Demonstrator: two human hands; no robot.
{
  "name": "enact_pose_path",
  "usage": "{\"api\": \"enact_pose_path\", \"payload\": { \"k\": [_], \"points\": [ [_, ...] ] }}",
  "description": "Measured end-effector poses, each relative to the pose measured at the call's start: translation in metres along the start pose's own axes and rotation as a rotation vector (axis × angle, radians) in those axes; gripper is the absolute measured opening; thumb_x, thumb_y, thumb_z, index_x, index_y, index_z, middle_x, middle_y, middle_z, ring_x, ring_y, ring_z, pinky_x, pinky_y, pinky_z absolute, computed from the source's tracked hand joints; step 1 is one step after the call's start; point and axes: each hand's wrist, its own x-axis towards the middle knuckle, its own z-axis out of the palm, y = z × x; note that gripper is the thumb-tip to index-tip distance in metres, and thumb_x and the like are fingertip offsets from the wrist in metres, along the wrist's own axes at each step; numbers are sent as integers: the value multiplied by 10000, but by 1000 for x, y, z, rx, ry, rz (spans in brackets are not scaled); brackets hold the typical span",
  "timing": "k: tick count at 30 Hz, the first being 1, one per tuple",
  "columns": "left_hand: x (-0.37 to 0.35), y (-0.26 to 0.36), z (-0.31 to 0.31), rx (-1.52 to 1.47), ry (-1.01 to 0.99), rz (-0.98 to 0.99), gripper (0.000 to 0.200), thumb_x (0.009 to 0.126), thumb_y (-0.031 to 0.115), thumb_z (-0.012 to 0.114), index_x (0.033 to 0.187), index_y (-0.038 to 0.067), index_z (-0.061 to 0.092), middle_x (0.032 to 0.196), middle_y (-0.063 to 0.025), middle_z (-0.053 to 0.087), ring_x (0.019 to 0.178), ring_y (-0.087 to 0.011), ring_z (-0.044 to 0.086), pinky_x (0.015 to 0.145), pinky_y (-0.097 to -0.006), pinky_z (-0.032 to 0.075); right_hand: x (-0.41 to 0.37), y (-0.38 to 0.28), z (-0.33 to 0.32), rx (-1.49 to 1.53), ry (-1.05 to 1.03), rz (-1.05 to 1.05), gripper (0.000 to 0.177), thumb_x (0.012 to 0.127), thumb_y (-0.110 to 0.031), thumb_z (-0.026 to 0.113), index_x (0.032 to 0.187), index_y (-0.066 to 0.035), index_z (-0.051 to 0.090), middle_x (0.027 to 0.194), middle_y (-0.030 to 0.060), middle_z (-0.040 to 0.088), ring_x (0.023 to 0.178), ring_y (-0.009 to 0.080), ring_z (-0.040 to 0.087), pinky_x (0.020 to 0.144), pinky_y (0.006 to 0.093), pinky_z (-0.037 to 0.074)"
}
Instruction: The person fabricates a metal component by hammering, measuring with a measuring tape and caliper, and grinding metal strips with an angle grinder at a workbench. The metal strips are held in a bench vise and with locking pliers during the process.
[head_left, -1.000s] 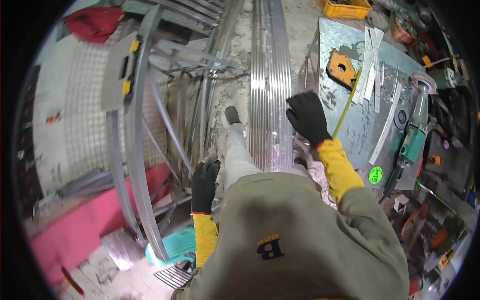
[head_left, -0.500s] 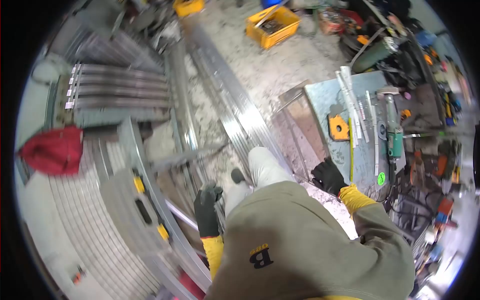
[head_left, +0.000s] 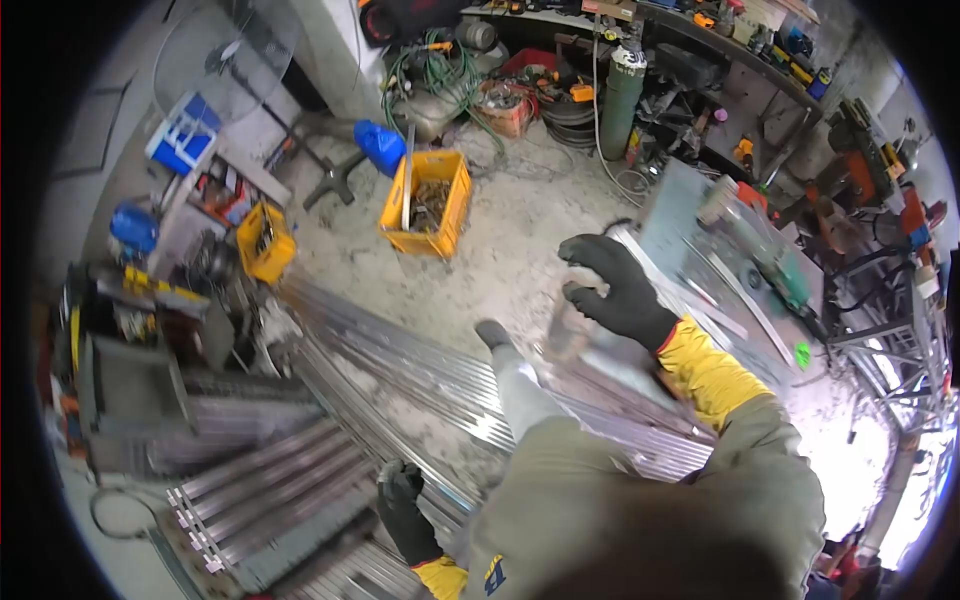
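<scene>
My right hand (head_left: 620,292), in a black glove with a yellow cuff, is raised in front of the blue-grey work table (head_left: 672,215). Its fingers are spread and curved, with nothing between them. Low in the view, my left hand (head_left: 405,505) hangs near long metal profiles (head_left: 430,480), its fingers curled; whether anything is in them I cannot make out. A green angle grinder (head_left: 785,280) and pale metal strips (head_left: 740,295) lie on the work table, slightly blurred.
Long shiny metal profiles (head_left: 400,350) run across the floor by my legs. Beyond them stand a yellow crate (head_left: 460,215) of metal pieces, a smaller yellow crate (head_left: 265,262), a blue jug (head_left: 380,147) and a green gas cylinder (head_left: 622,105). Stacked bars (head_left: 270,490) lie at lower left.
The view has turned, bringing the crates and cylinder further into it. My right hand has lifted from the work table's near edge, with its fingers spread. My left hand still hangs low.
</scene>
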Motion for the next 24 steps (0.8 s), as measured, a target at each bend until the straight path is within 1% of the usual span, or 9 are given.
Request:
{"api": "enact_pose_path", "payload": {
  "k": [6,8,9,12,14,16,19,22,24],
  "points": [
    [232,37,98,197,-239,-336,331,1004,197,602,1232,-39,640,1072,-102,686,997,-173,647,864,-319,542,127,123,65,445,154,430,351,963,-216,646,1249,-19,593,1150,95,658,1167,231,606,1009,368,476],
    [286,53,120,164,-297,-393,323,986,171,614,1225,-45,642,1061,-94,689,980,-170,648,872,-313,535,128,180,113,1008,347,678,417,1042,-336,526,1283,2,569,1221,126,624,1148,243,614,1019,385,476],
    [310,60,125,177,-284,-415,321,981,164,610,1221,-46,643,1055,-92,693,966,-172,652,872,-312,534,142,191,130,1208,498,1009,347,1064,-350,488,1169,-45,614,1087,78,660,1030,210,642,942,360,505],
    [369,68,120,198,-228,-410,339,990,209,611,1206,-50,648,1047,-103,709,934,-175,667,857,-313,542,170,227,169,1427,554,1097,251,1064,-351,503,998,-130,603,887,1,618,846,163,613,816,325,506],
    [409,80,131,206,-146,-408,350,1000,243,609,1200,-42,652,1036,-92,702,919,-164,662,840,-309,539,201,243,190,1233,582,1255,245,1041,-353,558,854,-205,500,720,-57,443,642,138,477,647,312,455],
    [453,83,136,220,-132,-427,348,999,246,613,1199,-36,653,1030,-82,695,912,-159,658,828,-302,536,210,270,196,1485,555,1228,247,1017,-409,590,882,-208,540,734,-43,514,665,156,540,659,336,489],
    [524,90,155,230,-104,-445,341,993,248,629,1197,-23,658,1008,-61,681,885,-143,646,797,-290,531,234,304,200,1203,652,1527,371,949,-550,642,1026,-187,619,915,11,672,850,213,670,753,378,540],
    [612,62,174,348,-285,-330,317,985,247,645,1195,11,672,939,-22,658,819,-117,614,729,-273,513,250,334,191,944,707,1483,520,955,-629,576,1134,-142,616,1079,53,665,942,241,662,809,383,521],
    [678,50,216,269,-294,-467,291,992,256,634,1179,39,680,885,6,635,769,-94,581,670,-251,472,275,342,173,838,746,1447,554,962,-646,546,1157,-132,609,1093,53,667,940,245,660,821,383,510]
  ]
}}
